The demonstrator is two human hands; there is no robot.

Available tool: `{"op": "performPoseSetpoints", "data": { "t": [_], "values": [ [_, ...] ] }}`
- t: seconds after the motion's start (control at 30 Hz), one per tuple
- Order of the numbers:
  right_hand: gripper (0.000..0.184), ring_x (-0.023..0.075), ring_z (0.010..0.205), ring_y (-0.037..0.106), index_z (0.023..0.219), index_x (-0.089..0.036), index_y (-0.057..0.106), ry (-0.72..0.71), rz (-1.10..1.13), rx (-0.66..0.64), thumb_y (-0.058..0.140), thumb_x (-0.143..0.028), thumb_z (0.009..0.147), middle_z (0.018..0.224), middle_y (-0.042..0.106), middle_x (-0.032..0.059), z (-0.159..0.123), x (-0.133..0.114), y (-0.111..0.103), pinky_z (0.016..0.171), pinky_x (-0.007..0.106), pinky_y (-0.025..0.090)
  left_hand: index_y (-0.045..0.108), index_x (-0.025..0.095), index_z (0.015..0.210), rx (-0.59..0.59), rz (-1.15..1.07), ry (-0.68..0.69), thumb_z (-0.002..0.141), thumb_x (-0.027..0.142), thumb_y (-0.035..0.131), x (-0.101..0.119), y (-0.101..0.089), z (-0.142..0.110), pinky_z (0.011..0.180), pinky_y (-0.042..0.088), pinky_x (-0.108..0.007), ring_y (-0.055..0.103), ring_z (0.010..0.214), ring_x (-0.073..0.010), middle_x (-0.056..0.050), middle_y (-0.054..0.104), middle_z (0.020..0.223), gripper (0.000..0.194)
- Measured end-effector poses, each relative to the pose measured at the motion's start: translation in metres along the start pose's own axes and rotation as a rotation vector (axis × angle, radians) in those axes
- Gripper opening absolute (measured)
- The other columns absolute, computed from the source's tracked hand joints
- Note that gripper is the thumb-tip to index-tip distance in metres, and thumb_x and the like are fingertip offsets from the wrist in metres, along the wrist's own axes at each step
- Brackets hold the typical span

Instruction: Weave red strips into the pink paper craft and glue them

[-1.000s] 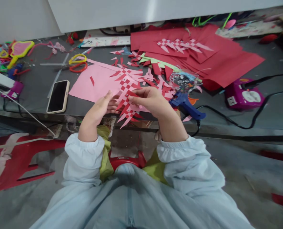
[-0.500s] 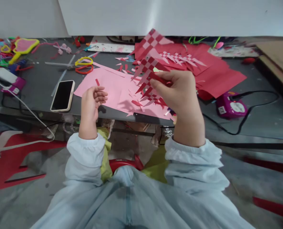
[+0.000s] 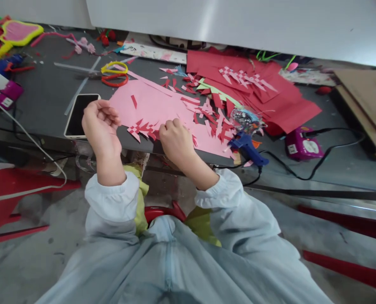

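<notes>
My right hand (image 3: 177, 141) is closed at the front edge of the table, its fingers on the right end of a red-and-pink checkered woven paper piece (image 3: 143, 130) with pointed ends. The piece lies low over a pink paper sheet (image 3: 150, 99); its right end is hidden by the hand. My left hand (image 3: 102, 126) is raised palm inward, fingers loosely curled and apart, with nothing in it. It partly covers a phone (image 3: 78, 116). A small red strip (image 3: 134, 101) lies on the pink sheet, and many red and pink paper scraps (image 3: 215, 116) are scattered to its right.
Yellow-and-red-handled scissors (image 3: 114, 74) lie behind the phone. Red paper sheets (image 3: 213, 63) carry another checkered woven piece (image 3: 246, 79). A blue glue gun (image 3: 248, 147) with a cord sits near the front edge, beside a purple box (image 3: 303, 143). Cardboard (image 3: 365, 97) stands at the right.
My right hand has come down and left with the checkered paper, from above the scraps to the table's front edge. My left hand has shifted left, over the phone's edge.
</notes>
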State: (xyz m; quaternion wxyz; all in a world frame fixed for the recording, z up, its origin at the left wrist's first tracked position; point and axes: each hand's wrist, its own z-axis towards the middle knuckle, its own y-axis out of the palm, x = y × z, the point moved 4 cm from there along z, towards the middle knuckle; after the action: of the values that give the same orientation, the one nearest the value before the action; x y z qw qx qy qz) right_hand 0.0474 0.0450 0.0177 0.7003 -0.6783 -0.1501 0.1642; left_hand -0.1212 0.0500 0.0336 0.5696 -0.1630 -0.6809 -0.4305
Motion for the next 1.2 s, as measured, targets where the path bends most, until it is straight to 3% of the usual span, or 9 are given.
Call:
{"op": "performPoseSetpoints", "data": {
  "t": [0.2,0.33,0.47,0.6,0.73,0.83,1.0,1.1,1.2],
  "values": [
    [0.041,0.0301,0.105,0.056,0.109,-0.006,0.07,-0.012,0.043,-0.002,0.032,-0.003,0.095,0.11,0.068,0.023,0.0,-0.009,0.004,0.072,0.036,0.044,0.05,0.027,0.097,-0.066,0.388,-0.017,0.098,0.043,0.025,0.004,-0.007,0.0,0.074,0.045,-0.03,0.058,0.105,-0.0156,-0.001,0.067,0.087,0.03],
    [0.037,0.0318,0.105,0.058,0.109,-0.005,0.07,0.035,0.058,-0.001,0.036,-0.006,0.096,0.11,0.069,0.0243,0.01,-0.004,0.004,0.076,0.037,0.042,0.05,0.026,0.089,-0.053,0.245,-0.031,0.095,0.036,0.029,0.005,-0.007,-0.002,0.072,0.043,-0.03,0.056,0.089,-0.0141,-0.002,0.062,0.08,0.024],
    [0.03,0.0333,0.104,0.06,0.109,-0.006,0.071,-0.014,0.158,0.02,0.053,-0.027,0.097,0.107,0.071,0.0218,0.003,0.007,-0.006,0.086,0.04,0.043,0.05,0.025,0.081,-0.068,0.096,-0.028,0.094,0.03,0.035,0.008,-0.006,-0.004,0.066,0.039,-0.029,0.048,0.069,-0.0126,0.0,0.054,0.07,0.021],
    [0.031,0.0294,0.104,0.063,0.116,-0.012,0.071,0.052,0.299,0.199,0.053,-0.028,0.097,0.11,0.073,0.0165,-0.018,0.045,-0.023,0.092,0.04,0.043,0.051,0.022,0.078,-0.101,0.047,-0.019,0.095,0.023,0.034,0.01,-0.004,-0.007,0.06,0.036,-0.027,0.046,0.061,-0.0096,0.001,0.051,0.065,0.024],
    [0.029,0.0305,0.098,0.066,0.108,-0.014,0.076,0.177,0.28,0.23,0.053,-0.022,0.092,0.101,0.075,0.0154,-0.033,0.092,-0.02,0.088,0.042,0.045,0.055,0.02,0.077,-0.227,0.287,-0.008,0.092,0.019,0.04,0.004,0.005,-0.013,0.057,0.037,-0.027,0.049,0.055,-0.0081,0.002,0.056,0.063,0.022],
    [0.03,0.0294,0.095,0.067,0.105,-0.017,0.078,0.174,0.283,0.22,0.053,-0.02,0.089,0.099,0.076,0.0124,-0.04,0.108,-0.013,0.084,0.041,0.046,0.063,0.02,0.077,-0.348,0.478,0.035,0.091,0.02,0.046,-0.007,0.012,-0.018,0.056,0.04,-0.027,0.053,0.055,-0.0085,0.001,0.065,0.067,0.022],
    [0.033,0.0266,0.088,0.065,0.106,-0.019,0.08,0.091,0.29,0.173,0.051,-0.018,0.089,0.091,0.074,0.0112,-0.044,0.098,-0.009,0.081,0.038,0.046,0.073,0.021,0.096,-0.607,0.91,0.186,0.092,0.025,0.05,-0.019,0.025,-0.032,0.081,0.051,-0.028,0.068,0.084,-0.0159,-0.003,0.076,0.094,0.024],
    [0.034,0.0261,0.089,0.063,0.109,-0.019,0.08,0.057,0.295,0.151,0.05,-0.018,0.091,0.09,0.073,0.0117,-0.044,0.089,-0.008,0.083,0.038,0.045,0.075,0.021,0.105,-0.744,1.143,0.256,0.091,0.02,0.05,-0.021,0.034,-0.042,0.098,0.048,-0.032,0.068,0.103,-0.0209,-0.005,0.076,0.109,0.03],
    [0.036,0.0257,0.088,0.061,0.108,-0.018,0.08,0.026,0.269,0.094,0.047,-0.019,0.094,0.087,0.071,0.0125,-0.043,0.084,-0.004,0.084,0.038,0.043,0.076,0.022,0.109,-0.843,1.296,0.261,0.091,0.018,0.048,-0.022,0.041,-0.05,0.103,0.046,-0.036,0.066,0.114,-0.0251,-0.006,0.076,0.117,0.034]
  ]
}}
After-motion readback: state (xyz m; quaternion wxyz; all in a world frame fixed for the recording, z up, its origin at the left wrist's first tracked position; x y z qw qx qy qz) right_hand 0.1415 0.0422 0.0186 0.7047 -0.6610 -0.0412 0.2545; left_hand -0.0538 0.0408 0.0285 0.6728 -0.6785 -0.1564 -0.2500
